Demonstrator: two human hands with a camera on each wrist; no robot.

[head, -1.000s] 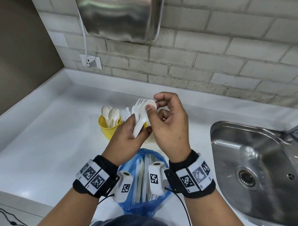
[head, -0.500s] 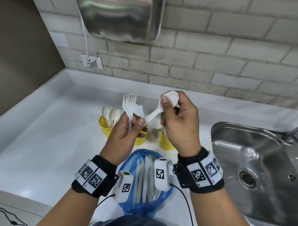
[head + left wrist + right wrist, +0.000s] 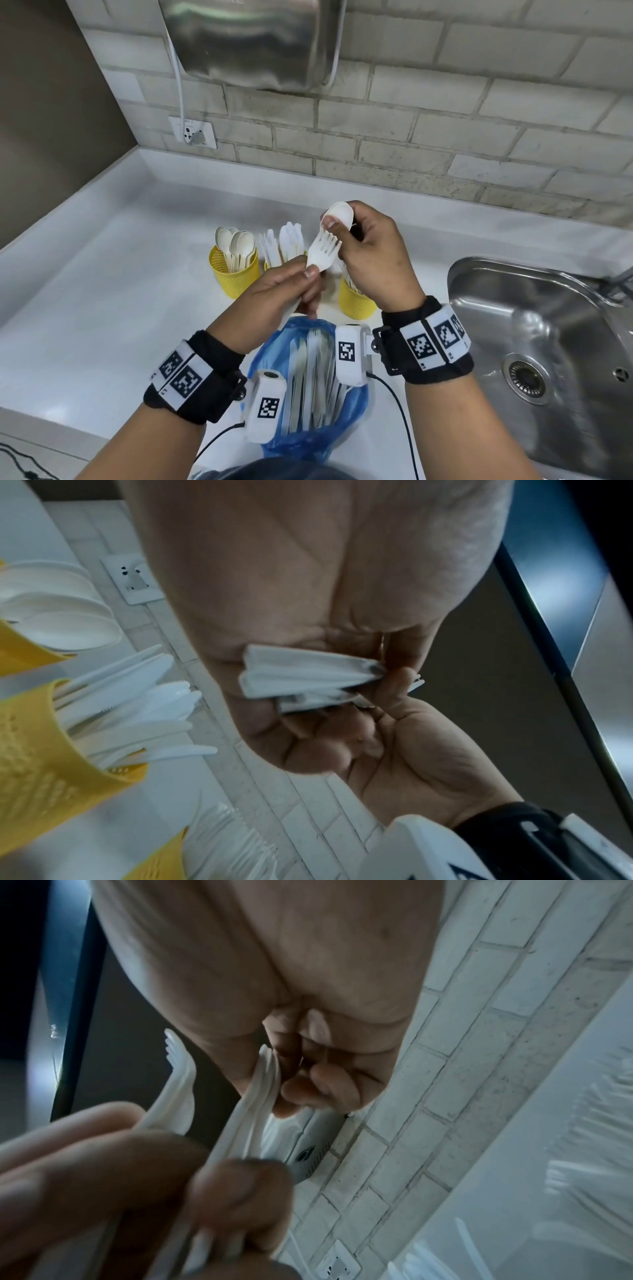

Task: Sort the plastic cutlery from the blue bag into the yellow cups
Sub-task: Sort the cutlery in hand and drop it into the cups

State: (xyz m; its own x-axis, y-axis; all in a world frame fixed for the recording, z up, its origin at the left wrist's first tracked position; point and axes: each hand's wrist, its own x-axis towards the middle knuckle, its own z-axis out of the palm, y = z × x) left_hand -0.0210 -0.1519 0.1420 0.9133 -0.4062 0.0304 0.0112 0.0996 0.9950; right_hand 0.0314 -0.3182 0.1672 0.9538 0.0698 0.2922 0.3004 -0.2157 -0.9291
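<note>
My left hand [image 3: 307,274] grips the handles of a few white plastic forks [image 3: 323,251] above the blue bag [image 3: 310,442]; the handle ends [image 3: 301,680] show in its curled fingers. My right hand [image 3: 339,229] pinches a white spoon [image 3: 338,213] by its bowl, right at the fork tines. Three yellow cups stand behind the hands. The left cup [image 3: 233,279] holds spoons, the middle one [image 3: 271,265] holds knives, and the right one [image 3: 356,303] is partly hidden. More cutlery lies in the bag.
A steel sink [image 3: 534,342] is set in the white counter [image 3: 102,308] to the right. A brick wall with a socket [image 3: 193,132] and a metal dispenser [image 3: 253,44] runs behind. Cables lie at the counter's near left edge.
The right hand drew a spoon out of the bundle, then brought it back against the fork tines. The left hand lowered the forks and tipped them to the right.
</note>
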